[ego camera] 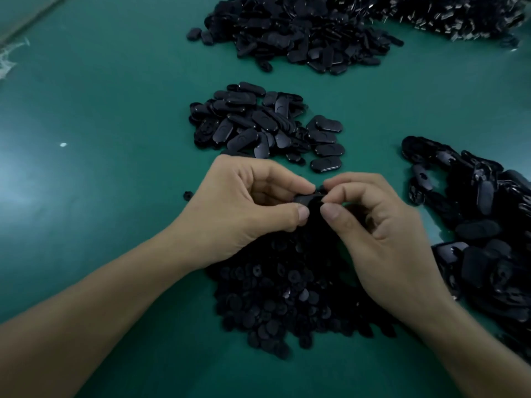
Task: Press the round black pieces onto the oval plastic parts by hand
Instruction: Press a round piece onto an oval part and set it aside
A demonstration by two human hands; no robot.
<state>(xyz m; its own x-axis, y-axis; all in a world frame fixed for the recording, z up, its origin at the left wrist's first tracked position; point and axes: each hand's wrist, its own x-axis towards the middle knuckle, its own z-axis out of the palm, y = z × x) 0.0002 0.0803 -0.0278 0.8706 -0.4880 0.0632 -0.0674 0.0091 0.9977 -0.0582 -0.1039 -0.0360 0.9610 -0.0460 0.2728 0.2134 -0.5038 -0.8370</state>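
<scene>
Both hands are over the green table (86, 182), meeting mid-frame. Left hand (244, 208) and right hand (382, 234) each pinch the same black oval part (307, 199) between thumb and curled fingers, thumbs nearest the camera and thumb tips almost touching. The part is mostly hidden by fingertips, so I can't tell if a round piece sits on it. Directly under the hands and wrists is a heap of round black pieces (273, 297), spreading toward the near edge. One stray round piece (188, 195) lies alone just left of the left hand. Just beyond the hands is a small pile of oval parts (258, 124), smooth faces mostly up. Farther back is a big pile of ovals (287, 33). In the top right corner there's a dark heap (459, 15) with shiny metal bits, too blurred to identify. On the right, near the right hand, is a side pile of oval parts (474, 225), a few showing a hole or recess. A white speck (63, 144) sits on the table at left, and a crumpled whitish scrap (7, 60) at the far left edge. Dim light and black on black, so fine detail is lost.
</scene>
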